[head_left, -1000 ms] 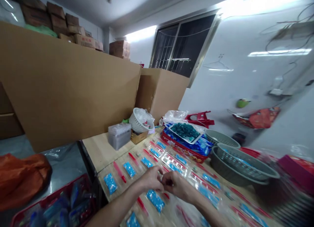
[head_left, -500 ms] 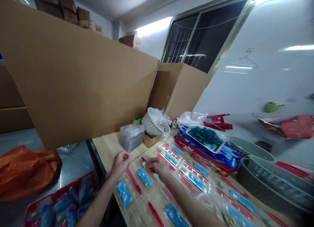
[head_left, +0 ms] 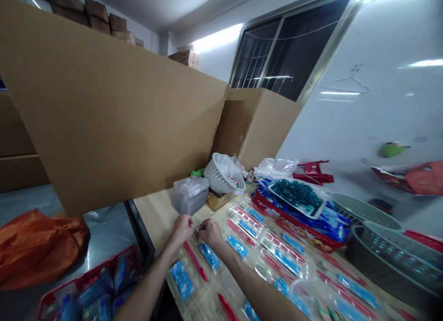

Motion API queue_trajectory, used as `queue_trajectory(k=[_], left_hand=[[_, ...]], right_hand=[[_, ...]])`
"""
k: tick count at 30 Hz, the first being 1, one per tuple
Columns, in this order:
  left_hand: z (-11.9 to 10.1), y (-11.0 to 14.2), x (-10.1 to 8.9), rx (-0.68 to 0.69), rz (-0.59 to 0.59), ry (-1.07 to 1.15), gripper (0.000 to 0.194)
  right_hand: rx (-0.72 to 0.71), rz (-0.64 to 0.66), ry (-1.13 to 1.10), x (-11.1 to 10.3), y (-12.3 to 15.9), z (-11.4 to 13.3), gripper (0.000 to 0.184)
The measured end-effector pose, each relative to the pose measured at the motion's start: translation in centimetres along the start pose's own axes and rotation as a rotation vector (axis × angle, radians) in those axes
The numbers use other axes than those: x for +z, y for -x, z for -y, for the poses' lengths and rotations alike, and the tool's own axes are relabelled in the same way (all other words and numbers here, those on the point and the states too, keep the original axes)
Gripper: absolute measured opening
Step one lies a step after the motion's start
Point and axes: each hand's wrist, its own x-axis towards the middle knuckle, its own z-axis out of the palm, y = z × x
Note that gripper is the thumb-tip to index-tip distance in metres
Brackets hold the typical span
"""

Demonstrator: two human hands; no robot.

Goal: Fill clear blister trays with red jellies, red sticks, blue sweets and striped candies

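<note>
My left hand (head_left: 182,228) and my right hand (head_left: 210,233) are close together above the far left part of the table, fingers pinched. Whatever they hold is too small to make out. Just below them lie a red pen (head_left: 195,261) and a blue speckled packet (head_left: 209,256), in what looks like clear plastic trays. Another blue packet (head_left: 182,280) lies to the left, nearer me. Rows of similar trays with blue packets and red pens spread to the right. A round clear container (head_left: 301,288) stands among them, partly behind my right forearm.
A stack of clear plastic trays (head_left: 190,196) and a white basket (head_left: 221,175) stand at the back. Right of them are a red box (head_left: 297,224) with teal pieces on top and grey-green baskets (head_left: 398,256). A red crate (head_left: 86,284) of blue bags sits low left.
My hands have moved left across the table, parted, then come together again near its far left. The view has swung left.
</note>
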Motion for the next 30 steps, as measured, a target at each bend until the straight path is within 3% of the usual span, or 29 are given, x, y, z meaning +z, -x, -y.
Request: queue_trajectory(k=[7,13,25,30], left_hand=[[0.1,0.1,0.6,0.033,0.035,0.006,0.021],[-0.1,0.2,0.6,0.046,0.038,-0.009,0.023],[-1.1,0.4,0.2,0.043,0.031,-0.179,0.018],[-3.4,1.6,-1.5,0.06,0.084,-0.26,0.014]], right_hand=[[-0.221,0.025,0.334,-0.1,1.7,0.5,0.021],[-0.26,0.03,0.373,0.0,2.3,0.1,0.022],[-0.244,-0.008,0.173,-0.6,2.9,-0.3,0.021],[-0.215,-0.045,-0.101,-4.1,6.8,-2.2,0.017]])
